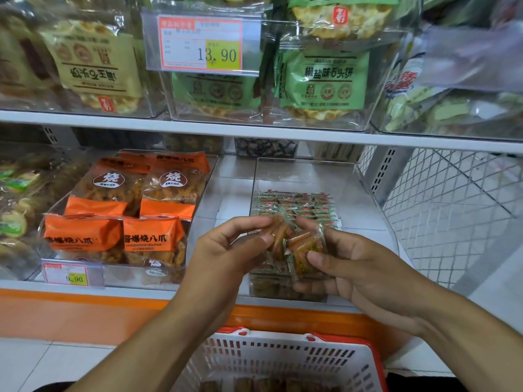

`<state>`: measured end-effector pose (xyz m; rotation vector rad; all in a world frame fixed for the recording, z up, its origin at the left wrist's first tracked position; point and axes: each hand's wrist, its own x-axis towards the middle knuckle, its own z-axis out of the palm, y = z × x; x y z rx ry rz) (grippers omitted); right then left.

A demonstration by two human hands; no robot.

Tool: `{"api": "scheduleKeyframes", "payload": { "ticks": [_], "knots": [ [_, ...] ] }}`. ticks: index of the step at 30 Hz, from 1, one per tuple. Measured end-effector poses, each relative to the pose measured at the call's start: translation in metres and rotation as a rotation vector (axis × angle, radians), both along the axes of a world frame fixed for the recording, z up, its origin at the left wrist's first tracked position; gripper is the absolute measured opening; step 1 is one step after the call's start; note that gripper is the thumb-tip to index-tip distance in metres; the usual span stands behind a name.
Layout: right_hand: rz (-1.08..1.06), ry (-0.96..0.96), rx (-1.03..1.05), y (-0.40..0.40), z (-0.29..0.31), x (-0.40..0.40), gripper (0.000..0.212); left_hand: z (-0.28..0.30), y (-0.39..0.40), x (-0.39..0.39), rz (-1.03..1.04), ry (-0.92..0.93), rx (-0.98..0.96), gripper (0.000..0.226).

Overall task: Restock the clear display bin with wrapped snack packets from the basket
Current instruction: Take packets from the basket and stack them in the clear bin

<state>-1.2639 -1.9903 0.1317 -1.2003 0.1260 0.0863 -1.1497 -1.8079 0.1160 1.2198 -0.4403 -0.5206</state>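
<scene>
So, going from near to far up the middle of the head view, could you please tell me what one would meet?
White basket with red rim → orange shelf edge → left hand and right hand holding wrapped snack packets → clear display bin → upper white shelf → price tag reading 13.90.

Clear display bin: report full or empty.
Partly full: the clear display bin holds packets low down, its upper walls bare.
</scene>
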Motion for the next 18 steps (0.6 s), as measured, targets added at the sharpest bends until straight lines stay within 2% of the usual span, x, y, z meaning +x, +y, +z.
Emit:
{"api": "scheduleKeyframes", "payload": {
  "ticks": [3,8,13,15,18],
  "knots": [
    [0.101,-0.014,0.007,-0.001,0.003,-0.003,0.061,-0.002,-0.002,-0.001,0.004,0.002,-0.029,0.021],
    [0.096,-0.036,-0.07,0.001,0.0,-0.003,0.073,-0.008,-0.008,-0.007,0.026,0.058,-0.06,0.02],
    [0.064,-0.039,-0.307,0.004,-0.005,0.0,0.085,-0.01,-0.013,-0.015,-0.008,0.213,-0.073,0.024],
    [0.019,-0.059,-0.463,0.006,-0.006,0.001,0.081,-0.012,-0.017,-0.02,-0.013,0.304,-0.053,0.035],
    [-0.049,-0.064,-0.7,0.012,-0.009,0.001,0.069,-0.014,-0.023,-0.026,-0.016,0.468,-0.03,0.033]
  ]
}}
